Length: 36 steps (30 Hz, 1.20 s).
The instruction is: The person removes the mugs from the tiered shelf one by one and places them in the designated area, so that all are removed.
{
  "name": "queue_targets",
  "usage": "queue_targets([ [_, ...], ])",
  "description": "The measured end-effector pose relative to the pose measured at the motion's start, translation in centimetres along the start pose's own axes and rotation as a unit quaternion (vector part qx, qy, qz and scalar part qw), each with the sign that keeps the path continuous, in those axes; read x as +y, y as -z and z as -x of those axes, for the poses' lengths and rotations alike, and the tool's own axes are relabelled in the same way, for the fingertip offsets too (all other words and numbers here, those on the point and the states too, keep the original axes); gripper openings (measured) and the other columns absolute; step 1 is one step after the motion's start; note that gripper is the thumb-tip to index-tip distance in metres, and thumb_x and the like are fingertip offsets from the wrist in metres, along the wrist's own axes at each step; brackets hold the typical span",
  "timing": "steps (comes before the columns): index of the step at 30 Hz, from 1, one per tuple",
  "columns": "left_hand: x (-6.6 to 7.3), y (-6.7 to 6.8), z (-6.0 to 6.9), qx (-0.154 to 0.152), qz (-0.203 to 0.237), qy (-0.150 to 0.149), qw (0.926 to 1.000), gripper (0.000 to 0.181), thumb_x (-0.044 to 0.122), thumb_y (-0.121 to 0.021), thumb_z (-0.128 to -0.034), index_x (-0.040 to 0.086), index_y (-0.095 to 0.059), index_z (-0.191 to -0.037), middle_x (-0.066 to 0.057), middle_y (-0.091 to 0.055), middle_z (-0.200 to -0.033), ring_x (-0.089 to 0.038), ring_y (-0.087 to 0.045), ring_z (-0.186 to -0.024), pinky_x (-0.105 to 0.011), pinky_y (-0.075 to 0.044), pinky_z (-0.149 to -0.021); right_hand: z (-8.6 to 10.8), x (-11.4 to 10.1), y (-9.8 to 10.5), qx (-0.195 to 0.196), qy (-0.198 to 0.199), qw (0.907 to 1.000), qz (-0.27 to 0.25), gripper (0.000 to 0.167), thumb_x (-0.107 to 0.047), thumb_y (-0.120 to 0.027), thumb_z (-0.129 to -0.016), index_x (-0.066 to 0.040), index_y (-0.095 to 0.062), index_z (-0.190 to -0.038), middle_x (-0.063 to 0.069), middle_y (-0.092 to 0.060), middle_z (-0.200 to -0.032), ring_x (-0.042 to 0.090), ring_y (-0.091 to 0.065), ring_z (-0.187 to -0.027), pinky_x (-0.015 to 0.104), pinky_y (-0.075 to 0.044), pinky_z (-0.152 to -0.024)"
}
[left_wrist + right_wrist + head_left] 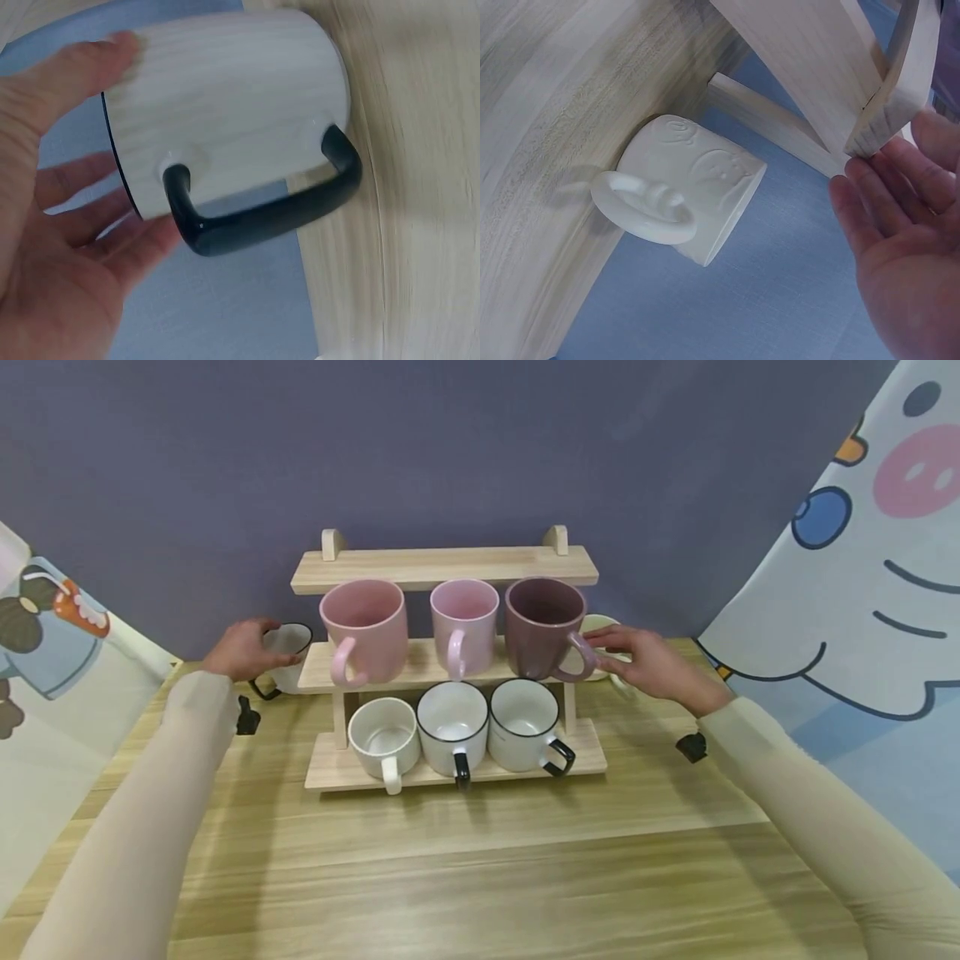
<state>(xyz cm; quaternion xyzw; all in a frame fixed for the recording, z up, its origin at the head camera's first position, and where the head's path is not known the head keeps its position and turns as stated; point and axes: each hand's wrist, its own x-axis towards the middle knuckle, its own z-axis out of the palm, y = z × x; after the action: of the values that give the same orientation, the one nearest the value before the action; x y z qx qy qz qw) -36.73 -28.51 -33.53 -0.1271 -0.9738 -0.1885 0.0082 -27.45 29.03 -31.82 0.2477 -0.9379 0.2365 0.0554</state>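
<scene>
My left hand holds a white mug with a black rim and black handle, left of the wooden rack. In the left wrist view, the thumb lies on one side of this mug near its rim and the fingers on the other. My right hand is at the rack's right end, beside the brown mug. The right wrist view has its relaxed fingers against the end of a shelf board. A white embossed mug stands apart from that hand.
The rack's middle shelf bears a large pink mug, a smaller light pink mug and the brown one. Three white mugs, including one with a white handle, stand on its bottom shelf. A grey-blue wall is behind.
</scene>
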Motion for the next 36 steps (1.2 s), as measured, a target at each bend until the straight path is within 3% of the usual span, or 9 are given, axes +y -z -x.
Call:
queue_targets([
  [7,-0.3,0.5,0.6,0.003,0.0,-0.026,0.9997,0.08,0.039,-0.074,-0.0797,-0.014,-0.042,-0.13,-0.037,-0.042,-0.128,-0.052,-0.039,-0.116,-0.061,-0.033,-0.093,0.0,0.0,0.0,0.001,0.008,0.9999,-0.007,0.035,-0.018,-0.063,-0.092,-0.003,-0.062,-0.123,0.014,-0.055,-0.13,0.036,-0.047,-0.121,0.054,-0.039,-0.094],
  [13,0.5,1.6,1.6,0.023,-0.012,-0.053,0.9982,0.07,0.035,-0.07,-0.0843,-0.013,-0.044,-0.129,-0.037,-0.041,-0.128,-0.054,-0.033,-0.119,-0.063,-0.026,-0.097,0.0,0.0,0.0,0.004,-0.001,1.0,-0.007,0.037,-0.024,-0.062,-0.093,-0.003,-0.061,-0.124,0.013,-0.055,-0.131,0.035,-0.047,-0.121,0.053,-0.039,-0.095],
  [18,2.6,2.8,3.2,0.063,-0.007,-0.083,0.9945,0.063,0.031,-0.068,-0.0869,-0.011,-0.045,-0.128,-0.034,-0.041,-0.127,-0.052,-0.032,-0.117,-0.062,-0.027,-0.094,0.1,0.0,0.0,0.006,0.003,0.9999,-0.011,0.038,-0.025,-0.062,-0.093,-0.003,-0.061,-0.124,0.014,-0.055,-0.13,0.036,-0.048,-0.12,0.053,-0.04,-0.094],
  [23,5.4,3.9,4.5,0.122,0.011,-0.125,0.9845,0.051,0.024,-0.062,-0.0901,-0.01,-0.048,-0.126,-0.03,-0.046,-0.119,-0.043,-0.041,-0.101,-0.055,-0.036,-0.082,0.2,0.0,-0.1,0.009,0.001,0.9999,-0.015,0.037,-0.023,-0.062,-0.092,-0.002,-0.061,-0.123,0.015,-0.055,-0.13,0.036,-0.048,-0.12,0.054,-0.039,-0.094],
  [27,7.6,4.8,5.3,0.151,0.023,-0.149,0.9769,0.046,0.023,-0.059,-0.0923,-0.006,-0.05,-0.127,-0.026,-0.049,-0.119,-0.04,-0.046,-0.097,-0.053,-0.038,-0.082,0.2,0.2,-0.3,0.014,0.0,0.9998,-0.015,0.036,-0.02,-0.064,-0.092,-0.002,-0.061,-0.123,0.016,-0.055,-0.129,0.036,-0.049,-0.119,0.053,-0.04,-0.094],
  [31,9.7,5.5,6.1,0.159,0.031,-0.166,0.9727,0.045,0.024,-0.058,-0.0934,-0.004,-0.05,-0.128,-0.024,-0.051,-0.119,-0.04,-0.049,-0.098,-0.053,-0.039,-0.085,0.2,0.2,-0.3,0.016,0.0,0.9997,-0.019,0.035,-0.015,-0.065,-0.091,-0.001,-0.061,-0.123,0.016,-0.055,-0.129,0.036,-0.05,-0.117,0.053,-0.041,-0.093],
  [36,11.8,6.0,6.9,0.147,0.048,-0.174,0.9725,0.047,0.026,-0.057,-0.0944,-0.003,-0.049,-0.13,-0.022,-0.05,-0.123,-0.04,-0.051,-0.1,-0.053,-0.041,-0.087,0.2,0.0,-0.2,0.012,-0.005,0.9997,-0.022,0.036,-0.014,-0.064,-0.091,-0.001,-0.06,-0.124,0.016,-0.055,-0.129,0.036,-0.051,-0.117,0.053,-0.042,-0.092],
])
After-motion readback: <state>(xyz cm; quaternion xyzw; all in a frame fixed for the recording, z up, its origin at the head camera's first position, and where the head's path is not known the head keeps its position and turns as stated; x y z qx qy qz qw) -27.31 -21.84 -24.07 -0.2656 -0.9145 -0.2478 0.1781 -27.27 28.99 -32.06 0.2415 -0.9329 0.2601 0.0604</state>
